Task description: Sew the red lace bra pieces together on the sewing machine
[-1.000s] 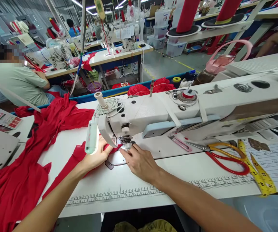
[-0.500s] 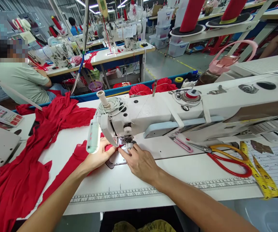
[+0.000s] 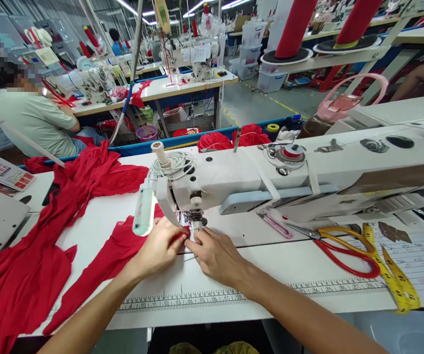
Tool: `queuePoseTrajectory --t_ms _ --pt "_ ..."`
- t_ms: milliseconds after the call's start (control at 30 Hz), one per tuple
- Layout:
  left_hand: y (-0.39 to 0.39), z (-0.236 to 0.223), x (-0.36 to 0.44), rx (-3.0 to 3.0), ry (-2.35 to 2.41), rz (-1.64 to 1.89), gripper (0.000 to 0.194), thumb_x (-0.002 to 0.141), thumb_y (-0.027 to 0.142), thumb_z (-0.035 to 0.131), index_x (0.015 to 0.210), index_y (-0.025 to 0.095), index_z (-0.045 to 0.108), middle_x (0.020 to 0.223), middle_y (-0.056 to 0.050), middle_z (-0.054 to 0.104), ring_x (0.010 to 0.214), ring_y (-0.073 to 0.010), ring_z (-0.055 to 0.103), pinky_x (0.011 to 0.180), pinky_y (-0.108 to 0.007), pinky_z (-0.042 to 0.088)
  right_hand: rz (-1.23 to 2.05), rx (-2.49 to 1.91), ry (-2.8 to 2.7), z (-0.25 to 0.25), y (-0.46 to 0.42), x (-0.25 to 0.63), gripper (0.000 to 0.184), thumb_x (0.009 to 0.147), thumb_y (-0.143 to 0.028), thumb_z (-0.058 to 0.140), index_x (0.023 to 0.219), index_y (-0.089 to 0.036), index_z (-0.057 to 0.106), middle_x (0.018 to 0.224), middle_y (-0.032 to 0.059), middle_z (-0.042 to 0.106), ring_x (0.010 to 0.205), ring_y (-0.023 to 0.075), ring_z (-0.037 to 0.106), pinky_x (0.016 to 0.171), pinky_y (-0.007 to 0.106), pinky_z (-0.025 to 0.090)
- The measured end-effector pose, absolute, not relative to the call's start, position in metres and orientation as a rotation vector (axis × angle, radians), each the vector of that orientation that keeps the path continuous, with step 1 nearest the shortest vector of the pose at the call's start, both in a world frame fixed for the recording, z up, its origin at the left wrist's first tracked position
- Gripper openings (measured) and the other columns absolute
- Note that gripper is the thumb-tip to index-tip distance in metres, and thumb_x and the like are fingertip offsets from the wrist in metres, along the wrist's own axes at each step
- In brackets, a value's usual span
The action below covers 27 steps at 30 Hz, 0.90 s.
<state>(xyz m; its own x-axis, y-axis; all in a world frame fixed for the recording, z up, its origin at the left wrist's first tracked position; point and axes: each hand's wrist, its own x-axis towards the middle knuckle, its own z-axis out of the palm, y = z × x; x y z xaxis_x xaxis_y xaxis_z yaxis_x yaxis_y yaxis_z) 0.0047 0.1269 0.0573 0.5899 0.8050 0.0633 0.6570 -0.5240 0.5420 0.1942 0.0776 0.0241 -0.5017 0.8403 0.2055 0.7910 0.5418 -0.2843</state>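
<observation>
Beneath the needle end of a long white sewing machine (image 3: 230, 172), a crumpled strip of thin, plain red cloth (image 3: 110, 250) is held. Its surface is broken by soft folds, and its near end is tapered. A small edge is pinched between the thumb and fingers of the left hand (image 3: 160, 248). The fingers of the right hand (image 3: 215, 253) are bent close together beside the machine's metal parts; whether cloth is gripped by them cannot be told. The smooth white worktable (image 3: 270, 260) is marked near its front edge with a black printed ruler scale (image 3: 197, 299). At left, a larger red cloth heap (image 3: 45, 255) is spread; at right, steel scissors with orange and red handles (image 3: 317, 234) are laid near a yellow tape measure (image 3: 402, 292). Beyond, a person in a pale green shirt (image 3: 31, 118) is seated. The strip's long axis is angled diagonally, from the table's near left toward the needle, rightward and away.
</observation>
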Motion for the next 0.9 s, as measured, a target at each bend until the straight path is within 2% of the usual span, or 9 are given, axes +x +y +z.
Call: queuePoseTrajectory --t_ms 67,133,200,300,400,467,800,900 --pt "0.115 0.053 0.009 2.555 1.175 0.413 0.022 0.092 0.015 0.045 0.087 0.018 0.067 0.081 -0.005 0.062 0.081 -0.0224 0.053 0.087 -0.044 0.04 0.266 -1.347 -2.375 0.022 0.078 0.202 0.025 0.086 -0.009 0.05 0.099 -0.02 0.069 0.092 0.0034 0.06 0.077 0.0156 0.053 0.06 0.027 0.04" --pt "0.103 0.049 0.012 2.787 1.206 0.425 0.021 0.092 0.015 0.046 0.088 0.017 0.067 0.084 -0.008 0.061 0.082 -0.0237 0.052 0.087 -0.046 0.039 0.278 -1.367 -2.3 0.021 0.082 0.207 0.032 0.086 -0.008 0.049 0.107 -0.021 0.069 0.093 0.003 0.061 0.076 0.0144 0.054 0.06 0.025 0.039" --pt "0.096 0.048 0.012 2.9 1.227 0.464 0.017 0.093 0.021 0.05 0.09 0.017 0.066 0.093 -0.011 0.062 0.09 -0.0267 0.054 0.085 -0.046 0.041 0.28 -1.314 -2.314 0.021 0.088 0.208 0.036 0.084 -0.007 0.05 0.112 -0.023 0.068 0.096 0.0033 0.063 0.082 0.0155 0.056 0.063 0.025 0.041" --pt "0.097 0.048 0.004 2.877 1.135 0.53 0.018 0.097 0.029 0.051 0.102 0.017 0.063 0.11 -0.014 0.064 0.099 -0.0275 0.057 0.085 -0.043 0.044 0.271 -1.223 -2.365 0.023 0.094 0.205 0.034 0.083 -0.006 0.052 0.108 -0.022 0.069 0.099 0.0035 0.068 0.089 0.0177 0.058 0.073 0.027 0.044" --pt "0.106 0.044 -0.01 2.829 1.044 0.569 0.029 0.1 0.035 0.05 0.119 0.015 0.058 0.113 -0.013 0.065 0.098 -0.0259 0.06 0.088 -0.041 0.046 0.229 -1.205 -2.389 0.023 0.092 0.203 0.03 0.084 -0.006 0.052 0.104 -0.021 0.068 0.095 0.0026 0.07 0.085 0.018 0.057 0.07 0.029 0.042" --pt "0.111 0.038 -0.017 2.837 1.036 0.582 0.036 0.1 0.038 0.049 0.125 0.012 0.056 0.113 -0.015 0.066 0.1 -0.028 0.062 0.09 -0.043 0.047 0.197 -1.204 -2.409 0.021 0.088 0.203 0.028 0.084 -0.005 0.052 0.102 -0.02 0.068 0.089 0.002 0.069 0.079 0.0179 0.056 0.065 0.03 0.04" --pt "0.111 0.014 -0.021 2.862 1.111 0.7 0.033 0.1 0.031 0.052 0.122 0.01 0.065 0.123 -0.017 0.07 0.111 -0.0321 0.065 0.097 -0.049 0.05 0.134 -1.245 -2.439 0.018 0.083 0.202 0.025 0.082 -0.004 0.053 0.096 -0.02 0.067 0.078 0.0011 0.067 0.073 0.017 0.055 0.059 0.031 0.035" --pt "0.112 0.018 -0.019 2.872 1.062 0.748 0.033 0.1 0.029 0.052 0.123 0.01 0.064 0.118 -0.016 0.072 0.109 -0.0313 0.066 0.1 -0.053 0.049 0.104 -1.241 -2.443 0.018 0.083 0.202 0.028 0.082 -0.006 0.055 0.103 -0.02 0.068 0.08 0.0017 0.067 0.075 0.0175 0.057 0.06 0.032 0.038"
